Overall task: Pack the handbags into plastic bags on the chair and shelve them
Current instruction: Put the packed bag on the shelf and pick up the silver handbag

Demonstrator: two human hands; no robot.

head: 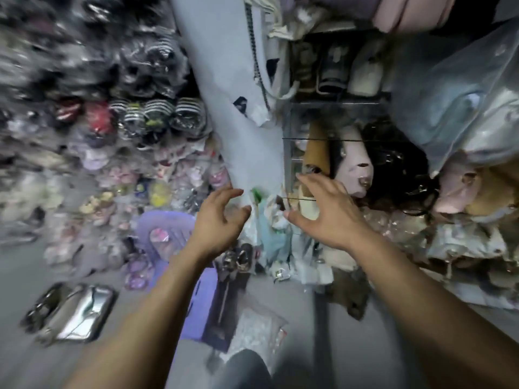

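Note:
Both of my arms reach forward toward the shelf. My left hand (pixel 217 217) hovers in front of a grey pillar (pixel 224 80), fingers loosely curled and holding nothing. My right hand (pixel 323 209) is spread before the metal shelf (pixel 337 103), also holding nothing. Bagged handbags fill the shelf, among them a pale pink one (pixel 355 164) and a black one (pixel 393 161). Below my hands stands a purple plastic chair (pixel 165 228) with a dark bag (pixel 224 301) on its seat. A bag wrapped in clear plastic (pixel 258 329) lies by the chair. The view is blurred.
A silver handbag (pixel 84 313) and a dark one (pixel 42 304) lie on the grey floor at the left. Several bagged goods cover the left wall (pixel 112 122). A large clear plastic bag (pixel 463 94) hangs at the upper right. My knee (pixel 244 369) shows at the bottom.

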